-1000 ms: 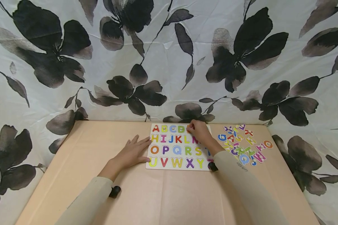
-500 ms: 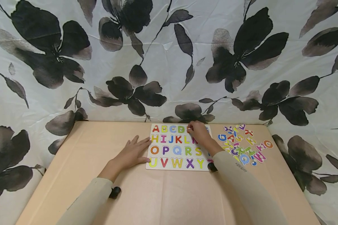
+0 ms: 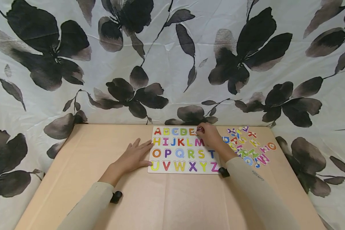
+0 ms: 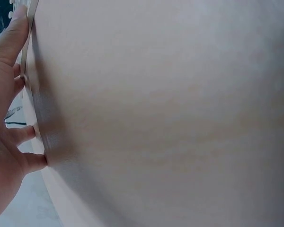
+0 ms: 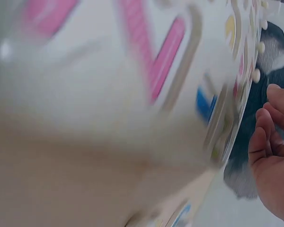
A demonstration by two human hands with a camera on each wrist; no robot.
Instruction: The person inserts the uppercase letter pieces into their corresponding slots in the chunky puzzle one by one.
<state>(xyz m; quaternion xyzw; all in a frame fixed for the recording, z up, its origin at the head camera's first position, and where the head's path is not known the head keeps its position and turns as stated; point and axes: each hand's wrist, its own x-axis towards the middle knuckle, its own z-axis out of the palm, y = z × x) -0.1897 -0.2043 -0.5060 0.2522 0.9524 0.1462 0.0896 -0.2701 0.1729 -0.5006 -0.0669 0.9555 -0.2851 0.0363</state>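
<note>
A white letter board [image 3: 172, 172] with rows of coloured letters lies near the table's far edge. My left hand [image 3: 133, 156] rests beside its left side, fingers spread, their tips at the board's edge. In the left wrist view that hand [image 4: 4, 94] shows at the far left. My right hand [image 3: 211, 135] is over the upper right of the board, fingertips just right of the orange E [image 3: 192, 131]. A small dark reddish bit shows at the fingertips. In the right wrist view the fingers [image 5: 259, 142] are curled; whether they pinch anything is hidden.
A pile of loose coloured letters [image 3: 248, 150] lies to the right of the board, partly behind the right forearm. White knobs [image 5: 256, 75] stand up from the board. The table [image 3: 161, 201] meets a floral cloth [image 3: 172, 80] at the back.
My right hand has moved a little to the right from the E, which now shows uncovered. The Z and T also show more. My left hand stays at the board's left edge.
</note>
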